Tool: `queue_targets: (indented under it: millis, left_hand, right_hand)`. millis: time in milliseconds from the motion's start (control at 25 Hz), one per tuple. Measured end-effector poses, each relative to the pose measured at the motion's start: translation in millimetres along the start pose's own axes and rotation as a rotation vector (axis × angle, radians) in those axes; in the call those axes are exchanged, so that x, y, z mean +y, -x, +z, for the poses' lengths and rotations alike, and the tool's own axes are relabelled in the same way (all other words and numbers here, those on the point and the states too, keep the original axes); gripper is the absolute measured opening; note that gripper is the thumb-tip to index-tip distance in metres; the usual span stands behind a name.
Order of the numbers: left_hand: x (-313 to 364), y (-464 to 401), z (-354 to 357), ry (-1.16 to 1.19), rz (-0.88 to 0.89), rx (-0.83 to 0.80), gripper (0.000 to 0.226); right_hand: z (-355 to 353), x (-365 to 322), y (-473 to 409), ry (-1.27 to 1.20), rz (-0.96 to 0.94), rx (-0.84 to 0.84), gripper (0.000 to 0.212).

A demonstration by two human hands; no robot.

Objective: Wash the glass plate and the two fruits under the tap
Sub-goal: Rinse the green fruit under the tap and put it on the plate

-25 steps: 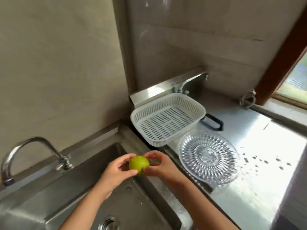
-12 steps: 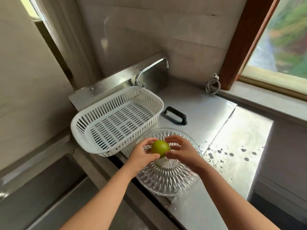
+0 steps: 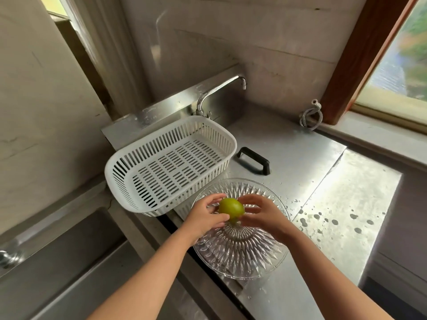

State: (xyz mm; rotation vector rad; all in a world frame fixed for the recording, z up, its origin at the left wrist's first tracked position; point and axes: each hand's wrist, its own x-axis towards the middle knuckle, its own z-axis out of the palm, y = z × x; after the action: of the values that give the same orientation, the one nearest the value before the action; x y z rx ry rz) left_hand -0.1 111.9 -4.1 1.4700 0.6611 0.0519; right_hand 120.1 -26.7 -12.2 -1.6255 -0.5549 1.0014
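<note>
A round green fruit (image 3: 231, 208) is held between both hands just above the middle of the ribbed glass plate (image 3: 242, 257), which lies on the steel counter. My left hand (image 3: 204, 219) cups the fruit's left side and my right hand (image 3: 261, 215) its right side. I cannot tell whether the fruit touches the plate. No second fruit is in view. A tap (image 3: 219, 93) stands at the back wall, with no water running from it.
A white slotted plastic basket (image 3: 171, 165) sits just left of and behind the plate. A black handle (image 3: 254, 160) lies on the wet steel counter (image 3: 335, 204). The sink basin (image 3: 57, 262) is at the lower left. A coiled hose (image 3: 309, 116) lies by the window sill.
Both hands carried the green fruit from over the sink rightward to above the glass plate, then lowered it slightly toward the plate's middle. The view swung right with them.
</note>
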Motion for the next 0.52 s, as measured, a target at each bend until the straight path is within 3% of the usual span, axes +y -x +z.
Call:
queue_targets:
  millis: [280,400,520]
  left_hand:
    - [23,51,-21,0.056,-0.023,0.083,0.046]
    - [27,104,-56,0.108,-0.040,0.213,0.040]
    - [13,176,-103,0.193,-0.057,0.458,0.036]
  right_hand:
    - [9,-35,22,0.031,-0.029,0.030,0.042]
    - [65,-57,27,0.081,-0.068,-0.111,0.041]
    - [151,-72,32,0.181,-0.080,-0.312,0.041]
